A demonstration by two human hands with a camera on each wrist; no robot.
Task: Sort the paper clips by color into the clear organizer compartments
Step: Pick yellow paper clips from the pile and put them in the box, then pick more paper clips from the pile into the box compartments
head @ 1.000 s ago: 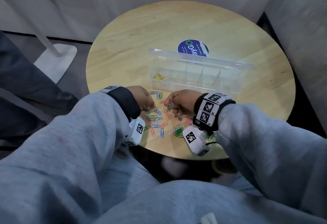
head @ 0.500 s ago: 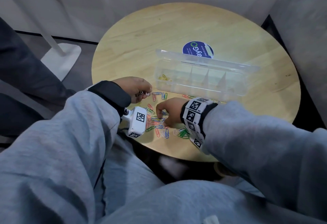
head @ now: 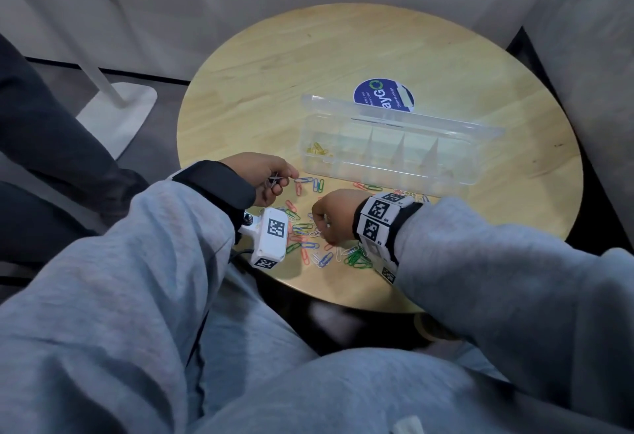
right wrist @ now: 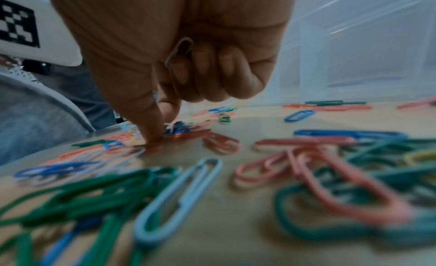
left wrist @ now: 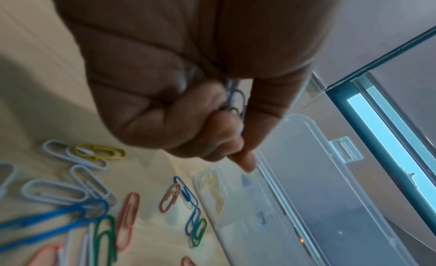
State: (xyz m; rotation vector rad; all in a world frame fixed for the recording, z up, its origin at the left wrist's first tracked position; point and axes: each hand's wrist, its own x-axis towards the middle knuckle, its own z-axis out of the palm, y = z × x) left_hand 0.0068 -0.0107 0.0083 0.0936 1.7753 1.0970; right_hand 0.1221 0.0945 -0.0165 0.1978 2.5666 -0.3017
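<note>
You were working at the round pale wooden table (head: 260,90), and the clear plastic organizer box with its lid flipped open (head: 394,156) sat across the middle of it, just past the scatter of coloured paper clips (head: 308,238) near your edge. Only the leftmost compartment had anything in it, a little heap of yellow clips (head: 317,150), so going by that the sort was barely started. Your left hand (head: 260,173) was curled around a small bunch of white or silvery clips (left wrist: 233,100), thumb and fingers pinched tight on them, hovering close to the left end of the box. Your right hand (head: 331,216) was down in the pile with the index fingertip (right wrist: 153,134) pressed on the tabletop among the red and blue ones, other fingers folded in, and one pale clip (right wrist: 180,50) tucked against the palm. Honestly the trick here was to slide a single clip out flat from under that fingertip before pinching it, since the clips overlapped and hooked each other, especially the green tangle (head: 356,257) by your wrist. I'd guess lifting straight up would have dragged a neighbour of the wrong colour along. Stick to one colour per handful like your left was doing, then tip the lot low over its own compartment so nothing bounces across a divider.
</note>
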